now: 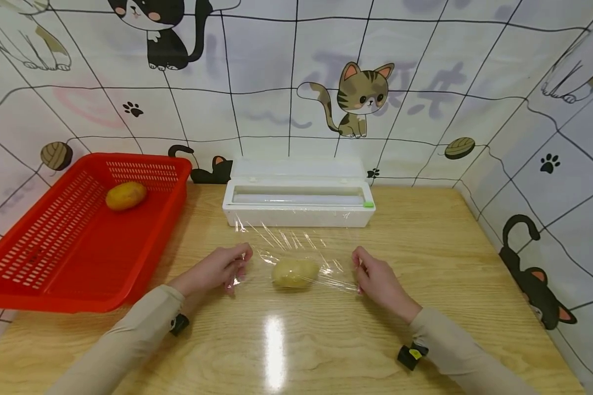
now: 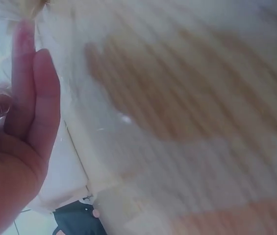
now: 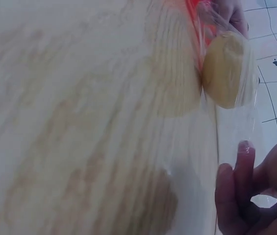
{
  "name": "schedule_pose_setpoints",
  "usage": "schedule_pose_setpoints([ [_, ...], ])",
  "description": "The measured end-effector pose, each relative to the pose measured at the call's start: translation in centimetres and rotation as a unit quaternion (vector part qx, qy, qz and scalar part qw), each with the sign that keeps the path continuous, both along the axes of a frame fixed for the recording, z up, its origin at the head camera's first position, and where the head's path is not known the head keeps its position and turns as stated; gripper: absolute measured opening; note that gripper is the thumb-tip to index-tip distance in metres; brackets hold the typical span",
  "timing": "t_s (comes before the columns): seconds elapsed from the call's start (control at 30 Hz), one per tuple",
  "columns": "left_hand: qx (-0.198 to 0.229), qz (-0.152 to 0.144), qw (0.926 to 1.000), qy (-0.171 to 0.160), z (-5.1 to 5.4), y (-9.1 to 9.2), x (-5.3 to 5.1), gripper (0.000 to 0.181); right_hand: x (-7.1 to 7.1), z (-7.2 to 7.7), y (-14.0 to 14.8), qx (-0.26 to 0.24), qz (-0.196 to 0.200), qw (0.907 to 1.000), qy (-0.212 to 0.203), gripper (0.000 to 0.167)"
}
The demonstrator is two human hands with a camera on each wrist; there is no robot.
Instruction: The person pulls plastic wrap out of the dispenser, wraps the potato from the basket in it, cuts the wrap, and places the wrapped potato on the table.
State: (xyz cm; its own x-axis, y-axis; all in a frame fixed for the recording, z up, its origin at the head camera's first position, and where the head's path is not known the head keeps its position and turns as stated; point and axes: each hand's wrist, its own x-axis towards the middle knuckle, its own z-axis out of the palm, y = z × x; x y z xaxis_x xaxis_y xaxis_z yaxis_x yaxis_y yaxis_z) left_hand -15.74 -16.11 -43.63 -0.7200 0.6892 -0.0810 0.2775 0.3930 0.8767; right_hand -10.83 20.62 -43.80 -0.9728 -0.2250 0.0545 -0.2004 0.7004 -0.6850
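Note:
A sheet of clear plastic film (image 1: 296,241) runs from the white dispenser box (image 1: 298,215) toward the person, stretched between both hands. Under the film, on the table, lies a yellow potato (image 1: 295,273); the right wrist view shows the potato (image 3: 224,71) with film across it. The left hand (image 1: 221,267) pinches the film's left corner, and the right hand (image 1: 379,280) pinches the right corner. Neither hand touches the potato. In the left wrist view the left hand (image 2: 23,112) has two fingers extended. The right hand (image 3: 256,191) shows at the right wrist view's lower right.
A red basket (image 1: 86,263) with another potato (image 1: 126,196) inside stands on the left. Behind the dispenser box rises a wall covering (image 1: 262,115) printed with cats and grid lines, which continues along the right side. The wooden table (image 1: 217,351) extends toward the person.

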Motion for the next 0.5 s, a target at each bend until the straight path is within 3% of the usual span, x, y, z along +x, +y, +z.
schedule_pose_setpoints([
  [0.13, -0.008, -0.017, 0.9997, 0.016, 0.14, 0.21, 0.05, 0.015, -0.05, 0.35, -0.27, 0.022, 0.009, 0.9997, -0.011, 0.018],
  [0.3, -0.022, -0.011, 0.9992, 0.032, 0.3, 0.09, -0.01, 0.012, -0.15, 0.48, -0.43, 0.043, -0.001, 0.9988, -0.021, 0.022],
  [0.5, -0.047, -0.013, 0.9944, 0.094, 0.22, -0.55, 0.06, 0.003, -0.15, 0.75, -0.48, 0.061, -0.007, 0.9978, -0.022, 0.015],
])
